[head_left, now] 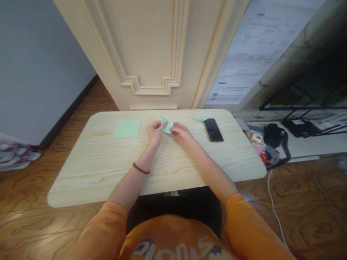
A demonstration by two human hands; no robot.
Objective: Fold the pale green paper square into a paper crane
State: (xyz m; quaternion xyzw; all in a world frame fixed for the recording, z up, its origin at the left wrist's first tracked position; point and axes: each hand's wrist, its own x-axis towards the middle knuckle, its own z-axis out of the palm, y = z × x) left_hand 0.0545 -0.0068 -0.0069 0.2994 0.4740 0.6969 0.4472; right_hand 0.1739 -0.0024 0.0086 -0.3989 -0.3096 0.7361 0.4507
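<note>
Between my two hands is a small piece of pale green folded paper (167, 126), lifted close above the tabletop, with one pointed corner sticking up. My left hand (155, 132) pinches its left side, thumb on top. On the right side, my right hand (181, 133) grips the lower edge with closed fingers. A flat green paper square (127, 128) lies left of my left hand. Beyond my right hand rests a small folded green paper piece (200, 118), touching or just beside the top of a dark-screened phone (213, 130). The paper's underside is hidden.
The light wood table (108, 169) has rounded corners and stands against a cream panelled door (146, 43). To its right are a low white shelf with a basket of odds and ends (267, 148) and a white cable (273, 202) on the floor. Shoes (17, 155) sit at far left.
</note>
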